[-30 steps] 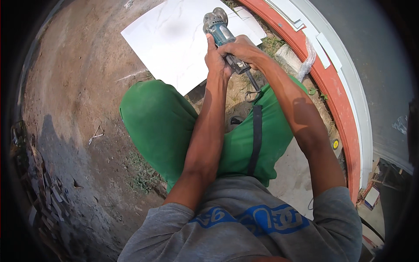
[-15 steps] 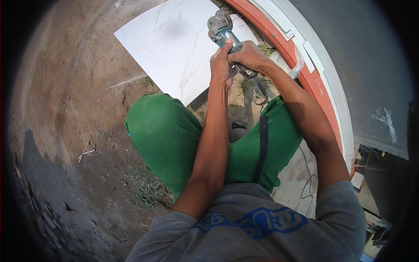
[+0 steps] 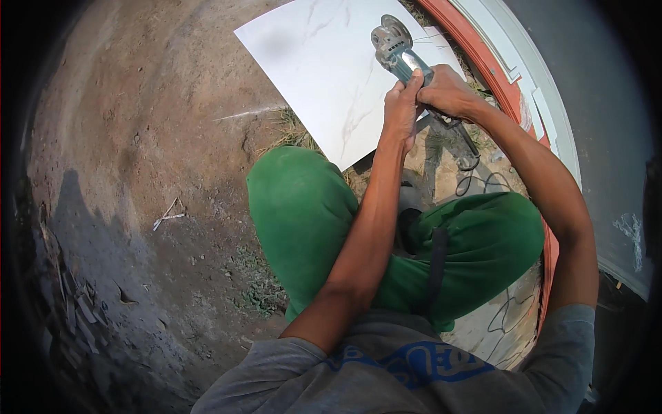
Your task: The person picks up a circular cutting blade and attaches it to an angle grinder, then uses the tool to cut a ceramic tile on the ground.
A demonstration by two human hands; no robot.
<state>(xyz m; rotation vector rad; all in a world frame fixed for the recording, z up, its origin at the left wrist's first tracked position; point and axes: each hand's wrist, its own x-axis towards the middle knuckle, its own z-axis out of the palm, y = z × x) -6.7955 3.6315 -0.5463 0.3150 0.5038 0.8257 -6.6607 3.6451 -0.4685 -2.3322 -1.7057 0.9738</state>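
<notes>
Both my hands grip a blue-green angle grinder [image 3: 400,56] out in front of me. My left hand [image 3: 403,110] is closed round its body from the left, thumb lying along the casing. From the right, my right hand [image 3: 447,91] wraps the rear of the body, its fingers partly hidden. The grinder's head and round disc guard point away from me, above a large white marbled tile [image 3: 324,76] lying on the ground. Whether the disc touches the tile I cannot tell. A dark cord leaves the grinder's rear and loops down near my right knee.
Bare dirt [image 3: 158,131] spreads to the left, with a bent white strip [image 3: 169,215] and scattered scraps on it. Along the right runs an orange-red and white edge [image 3: 493,65], beside a grey surface [image 3: 593,90]. The loose cord [image 3: 507,314] trails behind my right leg.
The whole view has shifted, so tile, hands and grinder appear farther right. My right knee has swung outward to the right. Both hands keep their grip on the grinder.
</notes>
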